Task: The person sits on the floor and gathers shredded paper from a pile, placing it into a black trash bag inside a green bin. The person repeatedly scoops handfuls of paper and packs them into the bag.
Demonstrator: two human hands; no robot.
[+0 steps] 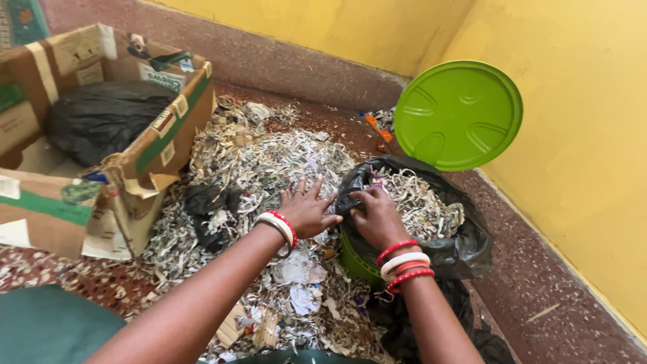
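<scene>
Shredded paper (269,162) is heaped on the floor (539,296) left of a green bin (354,259) lined with a black bag (465,246), already part full. The left hand (306,210) is spread flat, fingers open, on the heap; the right hand (379,214) is curled over the bag's near rim (grip unclear). Gathering seems in hand; a fuller scoop is likely called for next.

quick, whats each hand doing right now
Left hand: open, fingers spread on the shredded paper pile.
Right hand: gripping the black bin liner edge.
</scene>
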